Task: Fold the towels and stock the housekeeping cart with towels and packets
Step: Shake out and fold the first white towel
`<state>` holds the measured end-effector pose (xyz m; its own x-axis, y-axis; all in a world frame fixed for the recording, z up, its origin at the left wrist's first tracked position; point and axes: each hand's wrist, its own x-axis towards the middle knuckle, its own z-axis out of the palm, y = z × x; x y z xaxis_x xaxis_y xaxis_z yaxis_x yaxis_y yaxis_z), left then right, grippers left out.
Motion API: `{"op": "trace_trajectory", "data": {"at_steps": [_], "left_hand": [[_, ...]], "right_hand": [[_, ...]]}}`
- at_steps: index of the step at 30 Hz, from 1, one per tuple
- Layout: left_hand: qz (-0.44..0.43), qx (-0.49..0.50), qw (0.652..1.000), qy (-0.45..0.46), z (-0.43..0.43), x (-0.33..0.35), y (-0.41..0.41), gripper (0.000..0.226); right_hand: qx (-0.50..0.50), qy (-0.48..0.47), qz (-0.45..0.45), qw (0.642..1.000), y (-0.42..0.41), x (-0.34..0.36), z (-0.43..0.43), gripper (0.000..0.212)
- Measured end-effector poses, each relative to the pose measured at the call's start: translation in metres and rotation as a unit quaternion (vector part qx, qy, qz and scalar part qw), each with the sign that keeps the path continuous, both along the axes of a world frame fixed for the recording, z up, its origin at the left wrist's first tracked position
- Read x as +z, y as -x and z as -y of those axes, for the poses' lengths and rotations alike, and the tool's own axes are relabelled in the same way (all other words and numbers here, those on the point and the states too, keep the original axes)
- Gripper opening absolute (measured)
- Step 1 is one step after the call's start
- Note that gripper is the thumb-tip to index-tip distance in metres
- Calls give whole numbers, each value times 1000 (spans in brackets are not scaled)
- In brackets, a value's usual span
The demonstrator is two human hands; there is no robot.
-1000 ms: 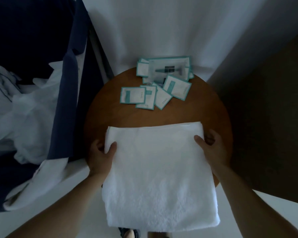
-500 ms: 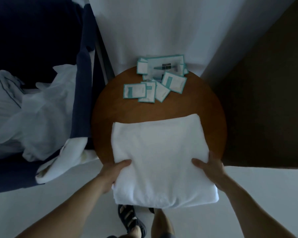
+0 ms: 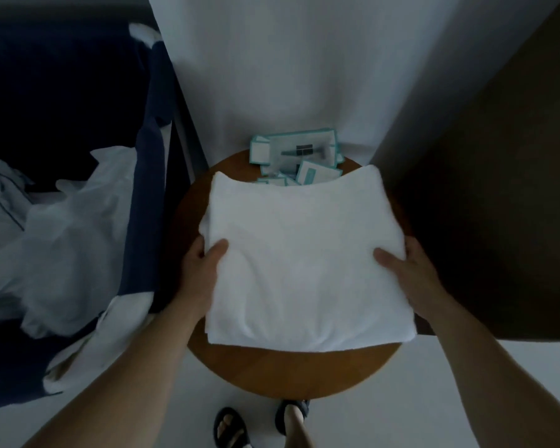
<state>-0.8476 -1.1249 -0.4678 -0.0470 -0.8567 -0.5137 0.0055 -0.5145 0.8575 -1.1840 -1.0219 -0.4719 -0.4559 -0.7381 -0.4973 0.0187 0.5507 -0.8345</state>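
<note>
A folded white towel hangs level over the round wooden table, held up by both hands. My left hand grips its left edge, thumb on top and fingers hidden underneath. My right hand grips the right edge the same way. Several white packets with teal borders lie at the table's far side, and the towel's far edge hides some of them.
A dark blue linen cart bag holding crumpled white linen stands to the left of the table. A white curtain hangs behind, a dark wall stands at the right. My sandalled feet show below on the pale floor.
The towel's near part has been folded up and the towel lifted and carried farther over the table, now covering some packets. Both hands shifted along its side edges.
</note>
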Motion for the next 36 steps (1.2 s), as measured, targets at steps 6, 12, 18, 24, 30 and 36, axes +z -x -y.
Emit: {"op": "trace_trajectory", "data": {"at_steps": [6,12,18,24,30,36], "left_hand": [[184,-61,977,-93,-17,-57,-11,91],[324,-137,931,-94,-41,-72,-17,65],[303,-105,947,21,-40,-53,-14,33],[291,-89,952,23,-72,-71,-27,29],[357,-128,925,13,-80,-89,-23,39],[386,-120,913,49,-89,-91,-33,32]], "right_hand": [[18,-170,-73,983,-3,-57,-7,89],[20,-222,-79,972,-10,-65,-23,82],[25,-156,-131,979,-4,-38,-13,48],[37,-203,-118,971,-9,-55,-41,51],[11,-205,-208,956,-34,-78,-61,40],[36,-188,-270,944,-42,-77,-75,38]]}}
